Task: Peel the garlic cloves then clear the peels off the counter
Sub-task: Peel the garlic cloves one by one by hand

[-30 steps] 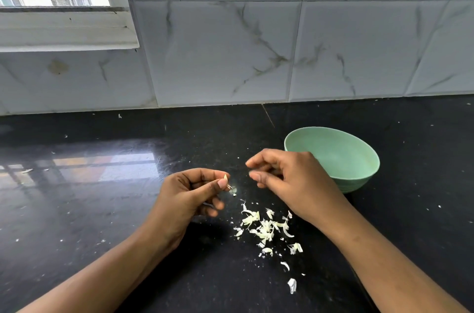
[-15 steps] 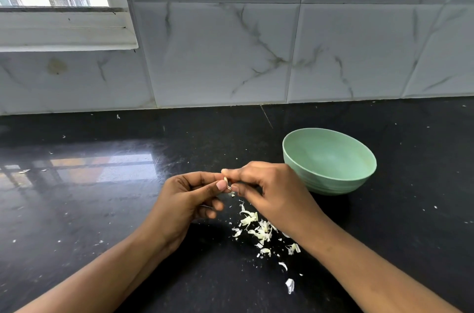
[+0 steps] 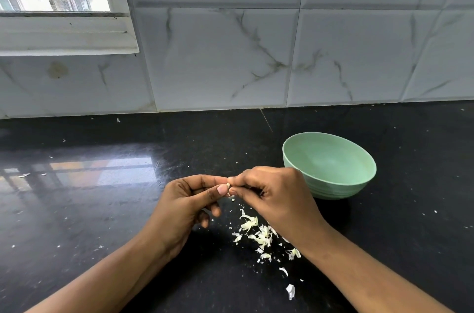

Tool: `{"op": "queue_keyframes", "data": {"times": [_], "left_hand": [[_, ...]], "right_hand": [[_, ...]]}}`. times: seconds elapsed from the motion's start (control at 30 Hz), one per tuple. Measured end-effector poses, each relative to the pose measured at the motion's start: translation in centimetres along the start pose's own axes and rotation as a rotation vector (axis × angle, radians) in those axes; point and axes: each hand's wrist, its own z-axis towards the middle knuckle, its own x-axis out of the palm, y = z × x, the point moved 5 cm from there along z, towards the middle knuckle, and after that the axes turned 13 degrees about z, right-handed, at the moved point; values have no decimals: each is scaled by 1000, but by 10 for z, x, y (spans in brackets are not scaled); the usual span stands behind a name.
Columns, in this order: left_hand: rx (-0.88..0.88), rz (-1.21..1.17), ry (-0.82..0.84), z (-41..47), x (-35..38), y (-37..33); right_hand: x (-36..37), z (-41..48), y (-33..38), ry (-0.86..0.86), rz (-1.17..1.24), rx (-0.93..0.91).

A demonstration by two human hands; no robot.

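L hand [image 3: 184, 203]: thumb + forefinger pressed on the clove [image 3: 228, 185], other fingers curled under.
R hand [image 3: 277, 197]: fingertips pinched at the clove's R side, prob on a bit of skin; can't tell skin from flesh here.
Clove: right at the meeting of both grips, above the counter [image 3: 102, 210], only a pale sliver shows.
Key relation: clove sits btwn the 2 pinches, L holds, R works it. Both equally close. Long axis can't be read, too much hidden by fingertips.
Peels [image 3: 259, 234]: loose heap just below + slightly R of the grip, on the counter, partly under the R wrist.
Bowl [image 3: 364, 184]: behind + R of the R hand, near it, not touching as far as I can see; looks empty.
Step, my guess: still peeling; R likely pulls away from L to strip skin.
Hidden: how much skin is left, any other cloves, inside of L palm.
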Motion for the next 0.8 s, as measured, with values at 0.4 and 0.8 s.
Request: {"op": "queue_keyframes", "data": {"times": [0.4, 0.8], "left_hand": [[92, -17, -57, -4, 0, -10], [93, -26, -6, -3, 2, -9]], "right_hand": [[1, -1, -15, -30, 387, 339], [7, -3, -17, -28, 425, 385]]}}
